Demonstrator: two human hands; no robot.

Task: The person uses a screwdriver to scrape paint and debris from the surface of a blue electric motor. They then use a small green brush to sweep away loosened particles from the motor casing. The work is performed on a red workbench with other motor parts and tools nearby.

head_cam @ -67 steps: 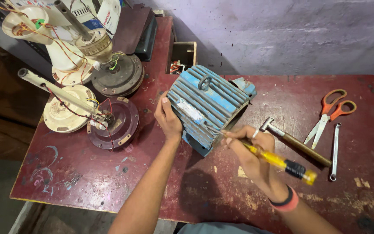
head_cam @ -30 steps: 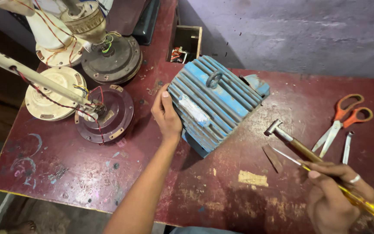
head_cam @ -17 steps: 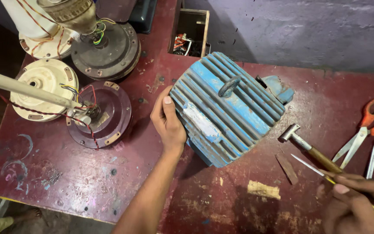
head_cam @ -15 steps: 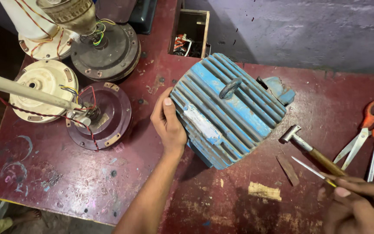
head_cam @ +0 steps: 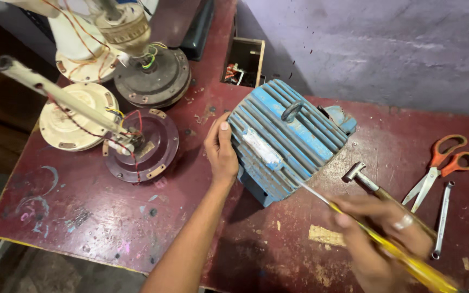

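Resting open-fingered, the left hand (head_cam: 221,152) touches the blue motor (head_cam: 286,138); the blurred right hand (head_cam: 384,236) grips a yellow screwdriver (head_cam: 392,252) beside it.

One blue motor (head_cam: 286,140), three fan motors (head_cam: 142,144) – one hammer (head_cam: 373,184), scissors (head_cam: 438,168), spanner (head_cam: 442,217), screwdriver (head_cam: 386,249).

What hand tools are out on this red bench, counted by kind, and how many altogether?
Screwdriver, yellow handle, in the right hand: 1
Hammer: 1
Scissors, orange handles: 1
Spanner: 1
Total: 4
The left hand rests on the blue ribbed motor.
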